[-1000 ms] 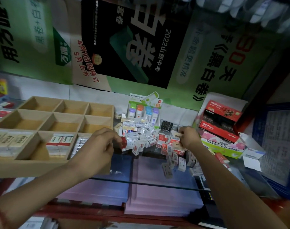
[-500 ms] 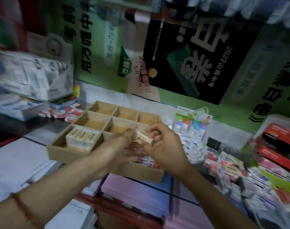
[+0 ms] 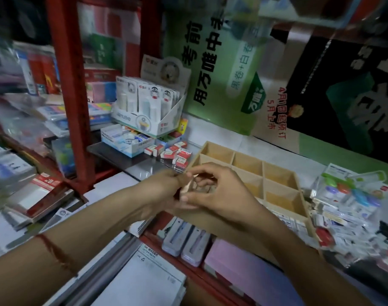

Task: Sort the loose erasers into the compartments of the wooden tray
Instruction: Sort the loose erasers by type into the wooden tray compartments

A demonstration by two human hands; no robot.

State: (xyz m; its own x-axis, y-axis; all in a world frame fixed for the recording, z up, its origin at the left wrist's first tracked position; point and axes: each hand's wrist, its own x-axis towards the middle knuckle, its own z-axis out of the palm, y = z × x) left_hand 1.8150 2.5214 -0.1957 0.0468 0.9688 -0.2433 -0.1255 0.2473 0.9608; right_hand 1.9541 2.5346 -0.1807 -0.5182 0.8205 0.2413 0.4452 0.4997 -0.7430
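Note:
The wooden tray [image 3: 248, 159] lies on the glass counter, with bare compartments at its far side. Both hands meet over its near left part and hide it. My left hand [image 3: 159, 191] and my right hand [image 3: 215, 193] together pinch a small beige eraser [image 3: 187, 188], held edge-on between the fingertips. Loose erasers [image 3: 352, 219] in white and red wrappers are heaped right of the tray. A few sorted erasers [image 3: 294, 223] show in the tray's near right compartment.
Red-and-white eraser boxes [image 3: 177, 154] lie left of the tray's far corner, beside a blue-white carton [image 3: 126, 140] and a display box [image 3: 148, 107]. A red shelf post [image 3: 67, 85] stands at left. A blister pack [image 3: 352, 191] rests at right. Paper stacks [image 3: 148, 279] lie below the counter.
The view has swung left. My right hand left the pile with a beige eraser and met my left hand over the tray's near left part; both now hold it.

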